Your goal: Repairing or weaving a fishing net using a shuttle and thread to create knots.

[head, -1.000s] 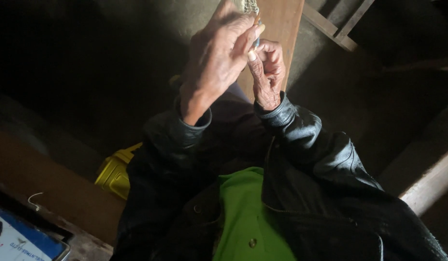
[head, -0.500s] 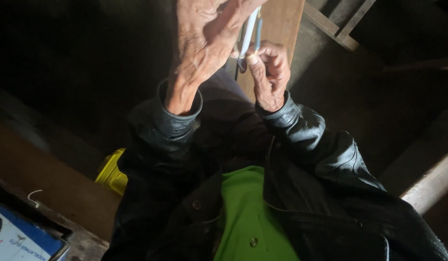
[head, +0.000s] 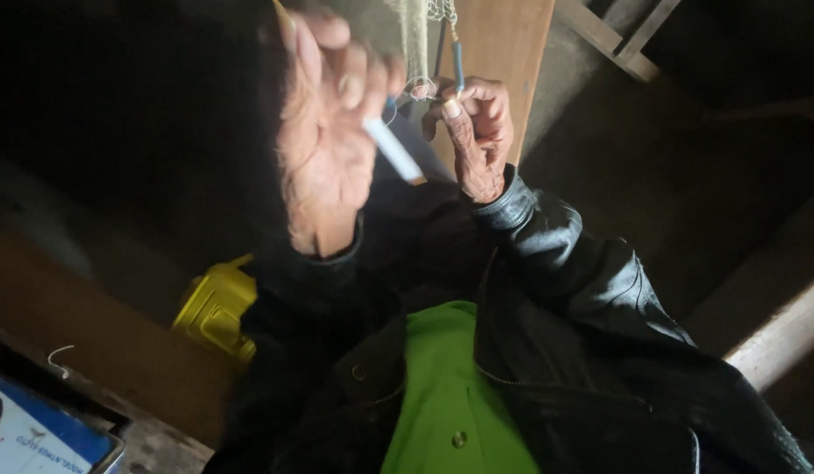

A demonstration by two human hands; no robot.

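Near the top of the head view, both bare hands are raised in front of the person's chest. The left hand [head: 323, 132], blurred and close to the camera, has its fingers [head: 354, 75] curled loosely inward, and a slim white stick-shaped tool with a brownish tip [head: 394, 151] slants down from between them towards the chest; how tightly they close on it cannot be told through the blur. The right hand [head: 479, 136] sits just beside it, fingers bent into a tight pinch around a thin blue rod [head: 458, 70] that stands upright out of the fist. A pale, fine-meshed net of thin twine [head: 420, 39] hangs from the upper edge down to the two hands, its lower loops meeting the right fingertips. Behind the hands stands a flat brown wooden board [head: 499, 39]. Lower down, a black leather jacket [head: 582, 298] lies open over a bright green buttoned shirt [head: 446, 386]. To the left of the jacket sits a yellow plastic container [head: 215, 307], partly hidden by the sleeve. At the lower left corner lies a blue and white flat printed object [head: 38, 434], and a pale wooden beam [head: 780, 338] crosses the right edge.
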